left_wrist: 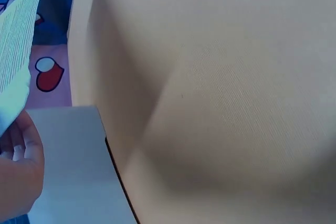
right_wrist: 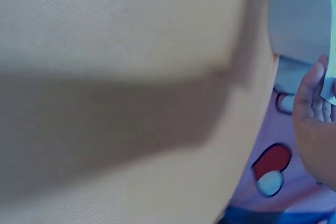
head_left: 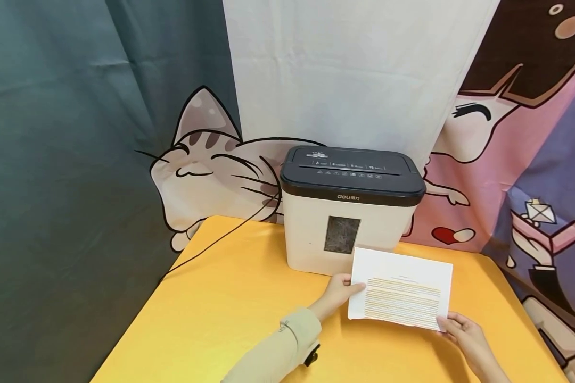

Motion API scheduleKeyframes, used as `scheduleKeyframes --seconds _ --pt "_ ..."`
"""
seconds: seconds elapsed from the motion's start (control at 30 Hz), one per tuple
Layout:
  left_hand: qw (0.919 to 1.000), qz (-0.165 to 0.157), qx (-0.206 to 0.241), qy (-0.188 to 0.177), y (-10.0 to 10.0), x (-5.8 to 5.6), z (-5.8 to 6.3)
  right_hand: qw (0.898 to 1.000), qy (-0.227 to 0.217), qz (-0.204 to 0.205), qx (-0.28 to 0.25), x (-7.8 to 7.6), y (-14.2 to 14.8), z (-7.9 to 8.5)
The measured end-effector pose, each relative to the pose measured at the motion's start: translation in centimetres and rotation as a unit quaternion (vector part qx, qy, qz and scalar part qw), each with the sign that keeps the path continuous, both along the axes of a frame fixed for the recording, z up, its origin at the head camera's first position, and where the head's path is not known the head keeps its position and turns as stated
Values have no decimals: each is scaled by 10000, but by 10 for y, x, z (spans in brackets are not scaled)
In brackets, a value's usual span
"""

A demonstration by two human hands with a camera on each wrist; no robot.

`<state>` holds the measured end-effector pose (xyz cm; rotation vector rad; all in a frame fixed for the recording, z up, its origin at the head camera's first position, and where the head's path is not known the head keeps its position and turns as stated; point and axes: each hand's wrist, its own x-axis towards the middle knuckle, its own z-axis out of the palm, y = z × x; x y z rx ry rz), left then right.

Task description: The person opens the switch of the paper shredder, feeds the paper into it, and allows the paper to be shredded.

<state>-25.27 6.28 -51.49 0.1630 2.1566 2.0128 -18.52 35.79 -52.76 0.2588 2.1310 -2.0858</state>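
Observation:
A white sheet of paper point(head_left: 400, 290) with printed lines, many marked in yellow-orange, is held up off the table between both hands. My left hand point(head_left: 341, 292) pinches its left edge, thumb on the printed face. At the lower right corner, my right hand point(head_left: 465, 335) pinches the sheet with thumb and fingers. Just behind the paper stands a paper shredder point(head_left: 306, 234) with a white bin and a dark top point(head_left: 354, 183) that has a long slot. In the left wrist view, the left hand point(left_wrist: 23, 166) grips the paper's edge point(left_wrist: 18, 45); the right wrist view shows the right hand point(right_wrist: 315, 114) likewise.
The table wears a yellow cover point(head_left: 211, 308). A black cord point(head_left: 220, 236) runs from the shredder over the table's left edge. Behind hangs a curtain printed with a cartoon cat point(head_left: 211, 175) and a cartoon figure point(head_left: 474, 127).

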Motion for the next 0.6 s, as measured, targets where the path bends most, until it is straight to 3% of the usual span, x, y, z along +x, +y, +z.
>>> scheduleKeyframes --seconds 0.13,0.33,0.6 --pt "9999 96 -19 92 -15 -6 4 9971 163 382 640 -14 -9 2" --pt "9993 55 -140 332 -38 -9 14 9817 876 481 1622 -18 -44 32" --pt "9962 -240 -302 778 -71 5 48 9687 1606 537 1816 -23 -71 59"
